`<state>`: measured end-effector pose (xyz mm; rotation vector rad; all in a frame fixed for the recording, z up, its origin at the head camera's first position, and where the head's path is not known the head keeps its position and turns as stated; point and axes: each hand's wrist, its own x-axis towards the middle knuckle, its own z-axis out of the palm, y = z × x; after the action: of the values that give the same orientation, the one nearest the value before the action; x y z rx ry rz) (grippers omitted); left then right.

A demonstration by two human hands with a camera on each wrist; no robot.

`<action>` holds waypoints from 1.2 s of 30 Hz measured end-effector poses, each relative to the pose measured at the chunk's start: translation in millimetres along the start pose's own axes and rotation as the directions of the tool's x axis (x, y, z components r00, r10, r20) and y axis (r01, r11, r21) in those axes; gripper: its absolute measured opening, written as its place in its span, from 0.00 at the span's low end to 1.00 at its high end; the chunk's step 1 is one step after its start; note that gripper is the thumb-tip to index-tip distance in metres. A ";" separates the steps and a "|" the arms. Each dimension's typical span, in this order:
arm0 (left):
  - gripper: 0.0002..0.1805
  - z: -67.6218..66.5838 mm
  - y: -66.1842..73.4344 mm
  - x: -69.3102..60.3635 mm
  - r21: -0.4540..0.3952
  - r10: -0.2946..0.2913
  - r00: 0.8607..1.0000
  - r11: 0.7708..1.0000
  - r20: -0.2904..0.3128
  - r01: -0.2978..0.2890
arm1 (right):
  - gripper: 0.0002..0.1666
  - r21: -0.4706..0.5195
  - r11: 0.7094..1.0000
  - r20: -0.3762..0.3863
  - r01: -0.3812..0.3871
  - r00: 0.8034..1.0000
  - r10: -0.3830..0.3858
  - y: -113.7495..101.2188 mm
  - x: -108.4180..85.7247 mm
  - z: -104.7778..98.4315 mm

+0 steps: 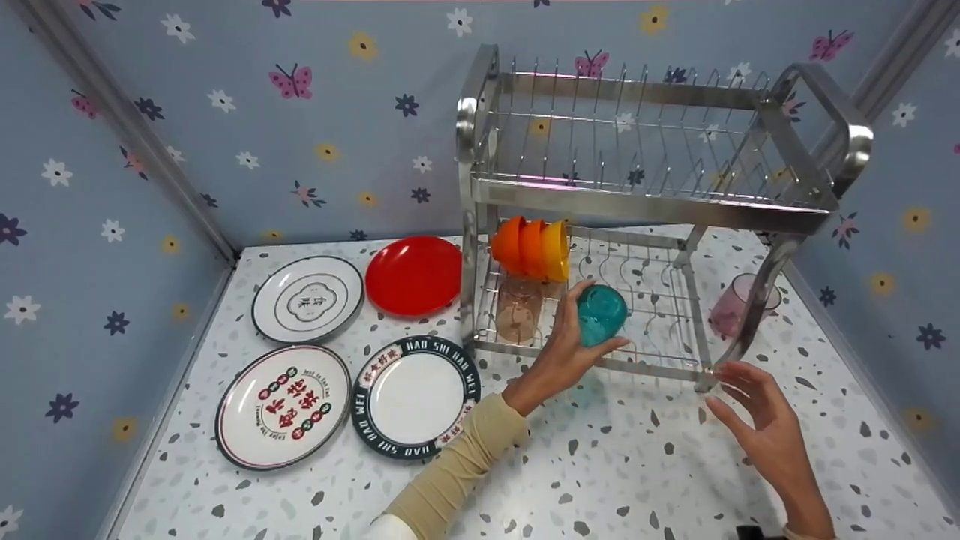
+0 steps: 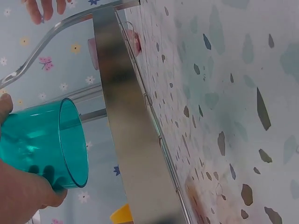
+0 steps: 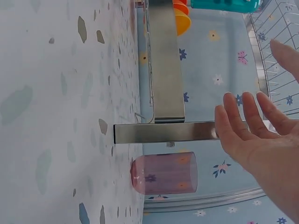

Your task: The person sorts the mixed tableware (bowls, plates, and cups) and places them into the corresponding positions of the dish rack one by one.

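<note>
My left hand (image 1: 562, 356) grips a teal glass (image 1: 602, 313) at the front of the rack's lower shelf; in the left wrist view the teal glass (image 2: 44, 142) shows its rim, with fingers and thumb round its sides. A clear brownish glass (image 1: 518, 311) stands on the lower shelf to its left, in front of orange and yellow bowls (image 1: 531, 249) nested on their sides. My right hand (image 1: 772, 427), fingers apart and holding nothing, is by the rack's front right leg. Beyond that leg a pink glass (image 1: 731, 306) stands on the table; the right wrist view shows the pink glass (image 3: 166, 173) too.
The two-tier metal dish rack (image 1: 645, 202) has a wire upper shelf above the left hand. On the table's left side lie a red plate (image 1: 414, 276), a white plate with a grey pattern (image 1: 307, 298), a plate with red characters (image 1: 283, 406) and a dark-rimmed plate (image 1: 416, 397).
</note>
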<state>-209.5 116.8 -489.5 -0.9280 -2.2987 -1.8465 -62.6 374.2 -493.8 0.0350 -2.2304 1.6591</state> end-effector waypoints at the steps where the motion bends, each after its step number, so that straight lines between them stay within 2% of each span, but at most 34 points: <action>1: 0.49 -0.2 -1.0 0.7 -0.002 -0.001 1.000 1.000 -0.004 0.001 | 0.35 -0.013 1.000 -0.007 -0.007 1.000 0.007 0.3 0.2 -1.2; 6: 0.48 -0.1 -6.8 4.5 0.033 0.056 0.998 0.998 -0.039 -0.055 | 0.35 -0.086 0.996 -0.024 -0.022 1.000 0.020 2.4 0.6 -7.3; 10: 0.48 -0.7 -11.8 7.5 0.070 0.093 0.994 0.994 -0.050 -0.090 | 0.35 -0.099 0.995 -0.037 -0.031 0.999 0.028 4.9 1.8 -12.2; 14: 0.48 -0.5 -16.2 10.1 0.086 0.075 0.996 0.994 -0.039 -0.071 | 0.33 -0.097 0.994 -0.067 -0.042 0.997 0.035 8.5 3.2 -18.1; 21: 0.49 1.4 -26.3 13.8 0.099 0.067 0.997 0.993 -0.031 -0.063 | 0.23 -0.113 0.989 -0.198 -0.094 0.978 0.070 9.2 8.8 -26.2; 27: 0.50 3.3 -33.5 13.7 0.081 0.042 0.998 0.996 -0.041 -0.038 | 0.22 -0.002 0.993 -0.281 -0.121 0.953 0.116 14.6 16.3 -31.2; 32: 0.49 4.6 -36.7 12.5 0.053 0.009 0.999 0.999 -0.046 -0.006 | 0.24 -0.066 0.983 -0.311 -0.170 0.940 0.142 22.9 21.3 -35.1; 36: 0.50 5.3 -39.0 12.2 0.050 0.001 0.999 0.999 -0.042 0.001 | 0.26 -0.115 0.975 -0.310 -0.192 0.939 0.148 29.8 24.1 -38.1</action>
<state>-236.3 122.5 -520.2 -0.8744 -2.3095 -1.7820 -81.8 423.5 -504.6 -0.4316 -2.1578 1.4655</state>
